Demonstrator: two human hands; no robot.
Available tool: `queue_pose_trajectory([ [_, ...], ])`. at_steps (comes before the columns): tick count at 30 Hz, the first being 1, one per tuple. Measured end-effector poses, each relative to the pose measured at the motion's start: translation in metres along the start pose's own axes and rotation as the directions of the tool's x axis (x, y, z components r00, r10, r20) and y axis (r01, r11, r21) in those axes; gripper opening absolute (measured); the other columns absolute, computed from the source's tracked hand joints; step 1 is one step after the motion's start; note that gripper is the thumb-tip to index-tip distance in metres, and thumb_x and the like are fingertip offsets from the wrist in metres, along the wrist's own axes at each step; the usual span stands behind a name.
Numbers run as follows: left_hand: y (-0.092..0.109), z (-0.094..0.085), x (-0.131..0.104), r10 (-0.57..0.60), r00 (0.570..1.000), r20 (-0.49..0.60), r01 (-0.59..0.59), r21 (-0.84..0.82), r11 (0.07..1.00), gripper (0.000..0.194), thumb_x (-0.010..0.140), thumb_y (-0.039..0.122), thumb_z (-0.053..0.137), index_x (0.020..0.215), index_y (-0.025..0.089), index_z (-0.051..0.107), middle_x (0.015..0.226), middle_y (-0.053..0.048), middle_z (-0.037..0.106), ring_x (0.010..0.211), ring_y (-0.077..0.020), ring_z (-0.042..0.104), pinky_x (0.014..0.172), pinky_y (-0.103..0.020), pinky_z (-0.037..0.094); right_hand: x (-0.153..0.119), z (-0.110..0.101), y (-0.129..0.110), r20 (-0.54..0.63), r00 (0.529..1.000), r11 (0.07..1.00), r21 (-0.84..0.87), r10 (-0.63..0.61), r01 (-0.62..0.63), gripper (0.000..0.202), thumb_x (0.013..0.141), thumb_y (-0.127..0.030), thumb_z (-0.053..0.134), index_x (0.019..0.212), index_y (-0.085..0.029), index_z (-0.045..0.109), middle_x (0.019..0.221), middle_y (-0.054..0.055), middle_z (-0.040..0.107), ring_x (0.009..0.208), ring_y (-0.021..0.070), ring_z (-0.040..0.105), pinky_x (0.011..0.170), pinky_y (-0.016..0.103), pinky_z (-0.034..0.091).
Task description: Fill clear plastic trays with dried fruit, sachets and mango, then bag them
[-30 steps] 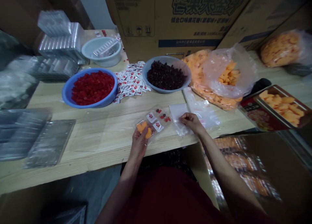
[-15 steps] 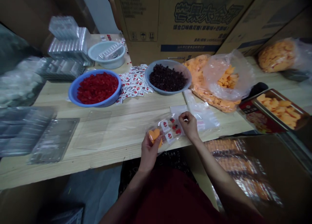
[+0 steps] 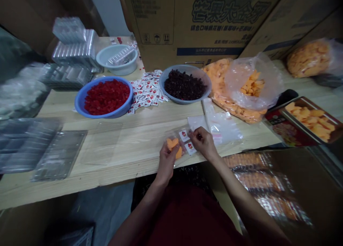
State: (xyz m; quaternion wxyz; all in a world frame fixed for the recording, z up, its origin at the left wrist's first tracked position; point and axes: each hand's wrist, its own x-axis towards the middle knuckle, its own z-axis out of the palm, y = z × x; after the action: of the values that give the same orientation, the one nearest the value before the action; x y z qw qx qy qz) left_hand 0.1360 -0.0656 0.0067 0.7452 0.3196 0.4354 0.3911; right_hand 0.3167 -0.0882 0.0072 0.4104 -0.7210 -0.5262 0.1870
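A clear packet with orange pieces at its left end and two white printed sachets in its middle is held over the table's front edge. My left hand is closed on its left end, thumb over the orange pieces. At the packet's right end, my right hand has its fingers pinched together and covers that part. Just beyond lie flat clear bags.
Behind are a blue bowl of red pieces, strewn sachets, a bowl of dark pieces and a bag of orange pieces. Clear trays lie left; an open box is right.
My right hand has moved left along the packet and now covers the red and dark pieces at its right end. My left hand still holds the other end, slightly further right.
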Motion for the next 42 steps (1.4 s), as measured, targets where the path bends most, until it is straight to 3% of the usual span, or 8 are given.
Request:
queue_pose_trajectory([
  [4,-0.006,0.002,0.007,-0.053,0.998,-0.016,0.052,-0.076,0.996,0.043,0.075,0.036,0.080,0.109,0.017,0.063,0.098,-0.006,0.071,0.083,-0.0177,0.068,0.075,-0.030,0.055,-0.017,-0.016,0.008,-0.042,0.998,0.963,-0.265,-0.056,0.043,0.004,0.088,-0.023,0.056,0.090,-0.021,0.056,0.093,0.007,0.056,0.087,0.0220,0.055,0.075,0.032,0.043],
  [9,-0.006,0.007,0.005,-0.070,0.997,0.023,0.073,-0.148,0.986,0.040,0.075,0.036,0.079,0.106,0.016,0.063,0.096,-0.007,0.072,0.079,-0.0160,0.067,0.073,-0.028,0.053,-0.047,-0.033,0.021,-0.054,0.998,0.875,-0.485,-0.020,-0.008,0.009,0.093,-0.022,0.046,0.089,-0.021,0.054,0.086,0.006,0.056,0.080,0.0229,0.052,0.072,0.033,0.040],
  [19,-0.018,0.029,-0.002,0.050,0.999,0.001,-0.050,-0.071,0.996,0.035,0.077,0.038,0.077,0.101,0.017,0.063,0.094,-0.004,0.070,0.083,-0.0168,0.066,0.081,-0.030,0.050,-0.074,-0.002,-0.026,-0.088,0.996,0.979,-0.204,-0.015,-0.003,0.015,0.096,-0.023,0.042,0.086,-0.021,0.053,0.080,0.004,0.056,0.075,0.0199,0.053,0.069,0.030,0.039],
  [23,-0.015,0.027,-0.005,0.039,0.999,0.026,-0.039,0.004,0.999,0.037,0.079,0.038,0.076,0.107,0.018,0.064,0.102,-0.005,0.072,0.091,-0.0195,0.067,0.084,-0.031,0.051,-0.059,0.001,-0.024,-0.139,0.990,0.974,-0.219,0.022,-0.053,0.017,0.095,-0.024,0.045,0.104,-0.019,0.058,0.086,0.005,0.060,0.078,0.0210,0.055,0.072,0.031,0.042],
  [26,-0.012,0.025,-0.005,0.061,0.997,0.043,-0.062,0.029,0.998,0.037,0.079,0.037,0.075,0.110,0.018,0.065,0.108,-0.007,0.072,0.099,-0.0204,0.067,0.090,-0.032,0.049,-0.045,-0.003,-0.020,-0.123,0.992,0.964,-0.265,0.003,-0.036,0.017,0.093,-0.022,0.046,0.100,-0.019,0.062,0.085,0.006,0.060,0.079,0.0214,0.055,0.073,0.032,0.042],
  [29,-0.009,0.023,0.000,0.004,1.000,0.007,-0.004,-0.024,1.000,0.041,0.076,0.039,0.078,0.108,0.017,0.065,0.101,-0.006,0.072,0.089,-0.0193,0.068,0.084,-0.032,0.051,-0.040,-0.012,-0.017,-0.123,0.992,0.979,-0.197,0.022,-0.046,0.019,0.094,-0.026,0.049,0.104,-0.018,0.063,0.085,0.005,0.060,0.078,0.0204,0.055,0.072,0.031,0.042],
  [36,-0.008,0.031,0.004,-0.111,0.993,0.046,0.117,-0.139,0.983,0.036,0.074,0.035,0.079,0.100,0.016,0.063,0.089,-0.003,0.070,0.078,-0.0143,0.064,0.075,-0.026,0.048,-0.058,-0.021,-0.023,-0.078,0.995,0.972,-0.223,0.056,-0.072,0.019,0.094,-0.022,0.046,0.099,-0.020,0.064,0.087,0.007,0.060,0.082,0.0227,0.056,0.075,0.033,0.043],
  [42,-0.017,0.042,-0.008,-0.044,0.997,0.060,0.052,-0.135,0.989,0.030,0.077,0.035,0.076,0.098,0.019,0.061,0.096,-0.003,0.069,0.091,-0.0159,0.064,0.085,-0.027,0.048,-0.067,0.000,-0.039,-0.051,0.999,0.998,-0.065,0.014,-0.017,0.017,0.096,-0.020,0.043,0.094,-0.021,0.060,0.087,0.006,0.061,0.084,0.0217,0.057,0.075,0.032,0.044],
])
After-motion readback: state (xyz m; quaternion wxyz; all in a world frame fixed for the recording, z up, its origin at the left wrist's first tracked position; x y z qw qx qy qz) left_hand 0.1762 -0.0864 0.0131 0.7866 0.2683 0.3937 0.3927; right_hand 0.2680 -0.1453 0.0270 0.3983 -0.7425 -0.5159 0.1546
